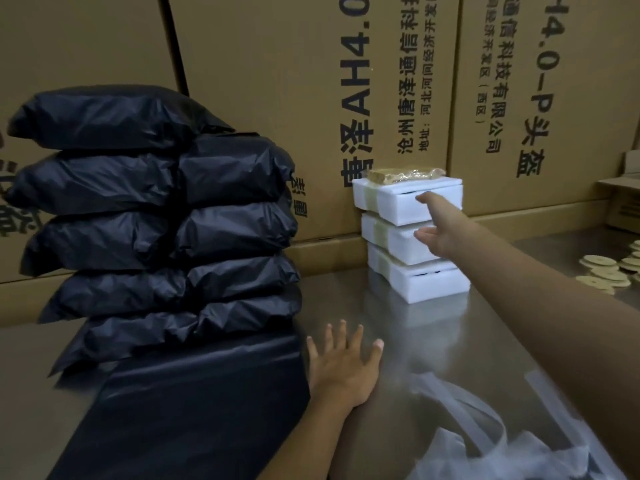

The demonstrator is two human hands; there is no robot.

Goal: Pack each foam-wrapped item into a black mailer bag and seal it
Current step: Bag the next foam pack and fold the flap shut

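Plastic film (502,441), thin and white, lies crumpled at the near right edge of the steel table (433,341), which is grey and reflects the things on it. Beside it, at near left, I see a flat empty black mailer bag (194,410) spread on the table. My left hand (341,362) rests flat just beside the right edge of this bag, fingers spread and straight, holding nothing. Behind the bag stands a tall pile of filled black mailers (162,220). My right hand (436,226) reaches far forward to the stack of three foam-wrapped items (408,233); thumb and fingers are parted around the top item's front, touching the white foam. A yellowish packet (405,175) lies on top of the stack. Pale round discs (606,271) lie at far right. Large cardboard boxes (277,81) with printed Chinese text close the back.
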